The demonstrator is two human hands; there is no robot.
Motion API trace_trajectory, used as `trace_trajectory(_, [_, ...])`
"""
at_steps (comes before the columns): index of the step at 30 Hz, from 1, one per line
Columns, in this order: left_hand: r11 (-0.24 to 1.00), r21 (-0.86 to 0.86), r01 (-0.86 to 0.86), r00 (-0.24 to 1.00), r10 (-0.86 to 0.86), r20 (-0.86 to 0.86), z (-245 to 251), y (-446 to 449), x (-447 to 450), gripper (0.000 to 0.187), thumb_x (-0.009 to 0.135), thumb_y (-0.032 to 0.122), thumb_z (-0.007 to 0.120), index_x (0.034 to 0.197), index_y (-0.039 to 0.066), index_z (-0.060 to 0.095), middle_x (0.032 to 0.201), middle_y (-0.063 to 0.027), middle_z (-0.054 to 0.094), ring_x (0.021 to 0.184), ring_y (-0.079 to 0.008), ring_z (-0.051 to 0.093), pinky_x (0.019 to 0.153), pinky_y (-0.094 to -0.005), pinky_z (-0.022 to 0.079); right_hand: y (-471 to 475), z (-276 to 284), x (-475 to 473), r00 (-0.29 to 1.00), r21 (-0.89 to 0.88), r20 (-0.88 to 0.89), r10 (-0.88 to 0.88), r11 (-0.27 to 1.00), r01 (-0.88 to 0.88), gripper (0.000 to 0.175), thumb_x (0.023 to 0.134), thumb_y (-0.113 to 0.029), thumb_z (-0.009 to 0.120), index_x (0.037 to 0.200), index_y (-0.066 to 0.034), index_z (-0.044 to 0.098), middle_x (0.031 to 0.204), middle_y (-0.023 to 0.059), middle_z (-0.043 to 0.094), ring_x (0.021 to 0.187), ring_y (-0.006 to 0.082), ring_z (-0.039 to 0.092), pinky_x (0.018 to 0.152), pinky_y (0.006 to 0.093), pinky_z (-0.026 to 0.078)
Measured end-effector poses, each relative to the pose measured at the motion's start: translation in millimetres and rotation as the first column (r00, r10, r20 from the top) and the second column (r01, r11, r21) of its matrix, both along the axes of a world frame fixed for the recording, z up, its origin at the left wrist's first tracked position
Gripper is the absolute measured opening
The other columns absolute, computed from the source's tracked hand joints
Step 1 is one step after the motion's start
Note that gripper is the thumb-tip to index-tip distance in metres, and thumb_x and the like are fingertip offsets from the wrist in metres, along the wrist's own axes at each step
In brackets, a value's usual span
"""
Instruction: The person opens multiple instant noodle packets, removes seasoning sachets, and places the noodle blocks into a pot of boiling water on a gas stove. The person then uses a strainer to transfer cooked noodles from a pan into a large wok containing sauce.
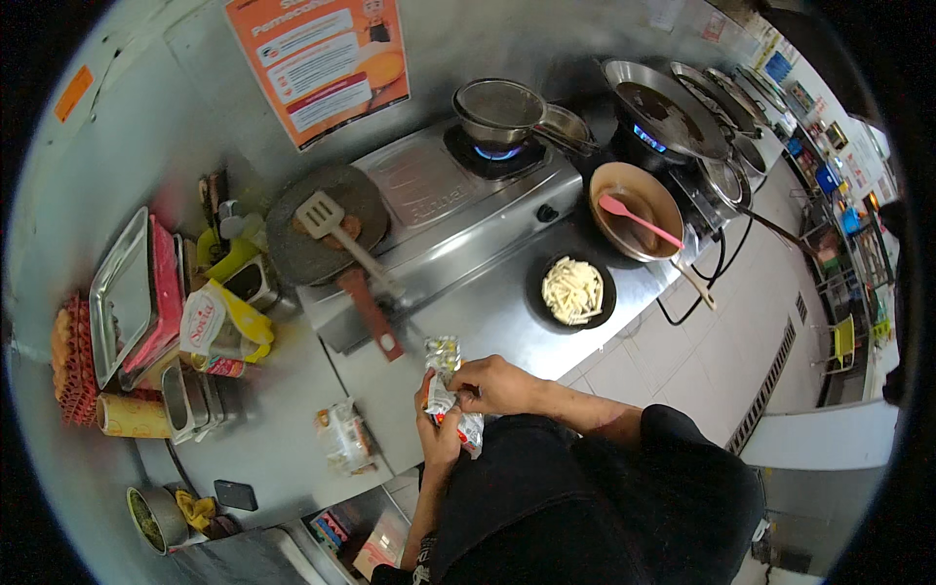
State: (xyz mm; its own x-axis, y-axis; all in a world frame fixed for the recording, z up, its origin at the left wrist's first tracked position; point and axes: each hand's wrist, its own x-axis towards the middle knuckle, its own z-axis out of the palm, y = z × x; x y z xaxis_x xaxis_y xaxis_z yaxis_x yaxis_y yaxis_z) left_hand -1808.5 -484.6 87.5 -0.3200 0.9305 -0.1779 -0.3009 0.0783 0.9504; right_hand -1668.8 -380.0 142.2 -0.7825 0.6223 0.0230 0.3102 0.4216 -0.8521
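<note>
My left hand is closed around a crumpled foil food packet, near my body at the counter's front edge. The fingers of my right hand pinch the same packet from the right. Behind it lies another small printed packet. A clear plastic packet with brownish contents rests on the steel counter to the left. Farther back, a black bowl of pale cut sticks sits right of my hands. A flat pan with a brown patty holds a slotted turner.
Blue flames burn under a pot with a strainer and a large wok. A saucepan with a pink spatula stands at the counter's right edge. Trays, a yellow bag and a phone are on the left.
</note>
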Motion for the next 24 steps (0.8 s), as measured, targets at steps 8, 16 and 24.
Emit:
trace_trajectory(8, [0.994, -0.004, 0.105, 0.994, -0.105, 0.013, -3, 38, 75, 0.052, 0.078, 0.000, 0.069, 0.128, -0.006, 0.057, 0.117, -0.0139, 0.066, 0.107, -0.0230, 0.065, 0.100, -0.0358, 0.048, 242, 75, 155, 0.590, 0.694, -0.157, -0.792, 0.336, 0.636, 0.033, 0.091, -0.033, 0.067, 0.095, 0.0002, 0.066, 0.095, 0.0251, 0.069, 0.087, 0.0424, 0.067, 0.078, 0.0521, 0.054])
trace_trajectory(16, [0.986, -0.164, -0.017, 1.000, 0.019, 0.010, 4, 58, 116, 0.042, 0.083, 0.009, 0.072, 0.120, -0.008, 0.063, 0.113, -0.0134, 0.069, 0.102, -0.0205, 0.067, 0.092, -0.0330, 0.051, 345, 85, 201, 0.797, 0.042, 0.304, -0.523, 0.843, 0.537, 0.051, 0.089, -0.048, 0.069, 0.071, -0.0003, 0.064, 0.072, 0.0138, 0.067, 0.060, 0.0205, 0.065, 0.052, 0.0357, 0.047])
trace_trajectory(24, [0.993, -0.114, -0.006, 0.998, 0.014, 0.064, 10, 73, 122, 0.041, 0.082, 0.015, 0.072, 0.114, -0.010, 0.067, 0.113, -0.0154, 0.070, 0.101, -0.0235, 0.067, 0.093, -0.0346, 0.050, 357, 60, 237, 0.665, -0.714, -0.347, -0.662, 0.646, 0.270, 0.019, 0.098, -0.021, 0.062, 0.090, -0.0040, 0.063, 0.065, -0.0027, 0.050, 0.048, 0.0068, 0.036, 0.042, 0.0240, 0.028])
